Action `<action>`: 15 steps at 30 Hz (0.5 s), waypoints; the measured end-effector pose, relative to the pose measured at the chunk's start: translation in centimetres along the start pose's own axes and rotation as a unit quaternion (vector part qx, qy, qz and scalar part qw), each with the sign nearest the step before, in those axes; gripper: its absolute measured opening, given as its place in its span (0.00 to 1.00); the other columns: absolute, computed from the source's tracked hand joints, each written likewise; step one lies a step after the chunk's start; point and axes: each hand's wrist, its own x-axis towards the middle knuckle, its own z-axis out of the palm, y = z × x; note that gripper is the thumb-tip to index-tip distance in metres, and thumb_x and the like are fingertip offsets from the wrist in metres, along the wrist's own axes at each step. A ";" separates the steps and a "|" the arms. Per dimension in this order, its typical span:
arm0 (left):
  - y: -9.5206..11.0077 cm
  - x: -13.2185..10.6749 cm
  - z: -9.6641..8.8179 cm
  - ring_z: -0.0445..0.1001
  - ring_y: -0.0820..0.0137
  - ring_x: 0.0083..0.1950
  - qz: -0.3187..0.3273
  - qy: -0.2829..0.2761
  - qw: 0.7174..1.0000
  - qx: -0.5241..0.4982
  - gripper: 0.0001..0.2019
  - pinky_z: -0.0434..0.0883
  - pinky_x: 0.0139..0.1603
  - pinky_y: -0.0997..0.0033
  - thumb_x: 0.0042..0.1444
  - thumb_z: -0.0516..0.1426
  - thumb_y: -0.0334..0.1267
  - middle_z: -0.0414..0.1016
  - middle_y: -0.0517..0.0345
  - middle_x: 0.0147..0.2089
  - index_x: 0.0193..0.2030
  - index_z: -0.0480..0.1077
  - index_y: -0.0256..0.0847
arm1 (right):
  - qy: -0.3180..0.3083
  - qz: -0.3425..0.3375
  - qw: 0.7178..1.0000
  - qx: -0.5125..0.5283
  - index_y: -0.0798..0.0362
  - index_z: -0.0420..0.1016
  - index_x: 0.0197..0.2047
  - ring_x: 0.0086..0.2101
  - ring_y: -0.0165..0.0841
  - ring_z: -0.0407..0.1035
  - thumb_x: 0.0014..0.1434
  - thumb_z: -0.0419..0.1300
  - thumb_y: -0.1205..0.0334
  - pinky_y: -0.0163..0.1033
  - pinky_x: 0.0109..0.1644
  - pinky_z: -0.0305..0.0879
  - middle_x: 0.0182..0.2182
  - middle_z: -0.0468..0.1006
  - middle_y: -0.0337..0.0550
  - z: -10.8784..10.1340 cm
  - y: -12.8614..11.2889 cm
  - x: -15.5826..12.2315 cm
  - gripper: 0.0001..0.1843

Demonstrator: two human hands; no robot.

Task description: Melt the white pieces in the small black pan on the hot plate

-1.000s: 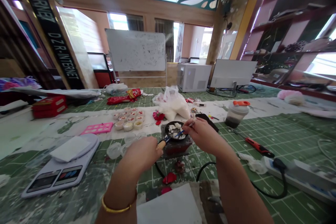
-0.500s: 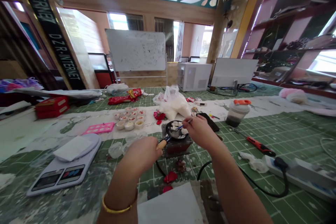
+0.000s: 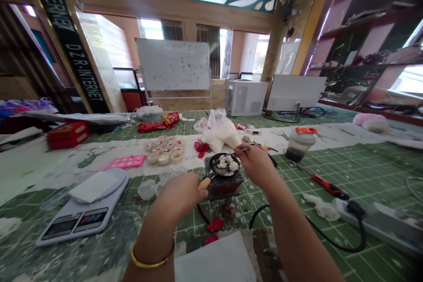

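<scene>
My left hand (image 3: 185, 191) is closed round the wooden handle (image 3: 205, 182) of a small black frying pan (image 3: 215, 161). The pan rests on a small dark hot plate (image 3: 224, 188). White lumps (image 3: 233, 165) lie in the pan, with some bare or wet-looking surface between them. My right hand (image 3: 256, 161) pinches a thin stirring stick with a bluish shaft (image 3: 233, 154), its tip reaching over the pan's far right rim. Just behind the pan sits a plastic bag of white material (image 3: 220, 130).
Small filled cups (image 3: 164, 158) stand left of the bag. A kitchen scale (image 3: 86, 207) is at left. To the right are a lidded shaker cup (image 3: 299, 143), a red-black screwdriver (image 3: 328, 186) and a power strip (image 3: 373, 224) with a black cable. White paper (image 3: 214, 260) lies in front.
The stirring stick has moved from among the lumps toward the pan's right rim, with my right hand shifting slightly right. The left hand keeps its hold on the handle.
</scene>
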 end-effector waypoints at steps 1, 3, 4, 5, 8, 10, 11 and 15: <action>0.0 0.0 0.0 0.67 0.69 0.25 0.000 0.001 1.000 0.001 0.13 0.51 0.20 0.72 0.45 0.48 0.48 0.70 0.57 0.26 0.25 0.65 0.42 | 0.005 0.005 1.000 -0.011 0.52 0.70 0.35 0.37 0.32 0.65 0.57 0.44 0.61 0.40 0.50 0.46 0.30 0.75 0.43 0.3 -0.1 0.1 0.14; 0.0 -0.1 0.0 0.67 0.69 0.26 0.000 0.001 1.000 0.001 0.13 0.51 0.20 0.73 0.45 0.49 0.48 0.70 0.57 0.26 0.25 0.65 0.41 | -0.012 -0.005 1.000 -0.024 0.52 0.70 0.34 0.37 0.32 0.65 0.57 0.45 0.62 0.41 0.50 0.45 0.30 0.75 0.42 0.7 -0.2 0.1 0.13; 0.0 -0.2 -0.1 0.67 0.69 0.26 0.002 0.001 1.000 0.000 0.14 0.51 0.20 0.73 0.45 0.49 0.49 0.71 0.57 0.26 0.25 0.65 0.41 | -0.028 -0.018 0.999 -0.022 0.52 0.70 0.33 0.37 0.32 0.65 0.57 0.45 0.62 0.41 0.50 0.44 0.29 0.75 0.42 0.7 -0.2 0.0 0.13; 0.1 -0.2 -0.1 0.67 0.69 0.26 0.003 0.001 1.000 -0.001 0.14 0.52 0.20 0.73 0.45 0.49 0.49 0.71 0.56 0.26 0.25 0.66 0.41 | -0.041 -0.032 0.998 -0.019 0.52 0.70 0.33 0.37 0.31 0.65 0.57 0.44 0.62 0.40 0.50 0.45 0.30 0.75 0.41 0.5 -0.2 -0.1 0.13; 0.1 -0.3 -0.2 0.68 0.68 0.27 0.007 -0.003 1.000 -0.007 0.14 0.53 0.21 0.73 0.46 0.48 0.49 0.71 0.55 0.27 0.26 0.67 0.41 | -0.029 -0.030 0.999 -0.020 0.52 0.70 0.33 0.38 0.31 0.65 0.58 0.43 0.60 0.39 0.51 0.45 0.32 0.75 0.43 -0.8 0.0 -0.7 0.15; 0.1 -0.2 -0.2 0.68 0.68 0.27 0.006 -0.005 1.000 -0.005 0.14 0.54 0.22 0.73 0.46 0.49 0.48 0.72 0.55 0.28 0.27 0.67 0.41 | -0.008 0.001 0.999 -0.038 0.53 0.70 0.31 0.38 0.32 0.66 0.58 0.43 0.59 0.41 0.52 0.43 0.31 0.75 0.44 -1.7 0.2 -1.1 0.16; 0.1 -0.2 -0.2 0.68 0.68 0.27 0.005 -0.006 1.000 -0.004 0.14 0.54 0.22 0.73 0.46 0.49 0.48 0.72 0.55 0.28 0.27 0.67 0.41 | -0.007 0.012 0.999 -0.047 0.53 0.70 0.30 0.38 0.33 0.66 0.58 0.43 0.59 0.41 0.52 0.43 0.31 0.75 0.45 -2.0 0.3 -1.2 0.17; 0.2 -0.1 -0.1 0.69 0.67 0.28 0.007 -0.007 1.000 0.002 0.14 0.55 0.23 0.72 0.46 0.49 0.49 0.72 0.54 0.29 0.27 0.68 0.41 | -0.036 0.003 0.996 -0.076 0.54 0.70 0.30 0.37 0.34 0.66 0.58 0.43 0.59 0.43 0.51 0.44 0.31 0.75 0.45 -1.8 0.1 -1.2 0.16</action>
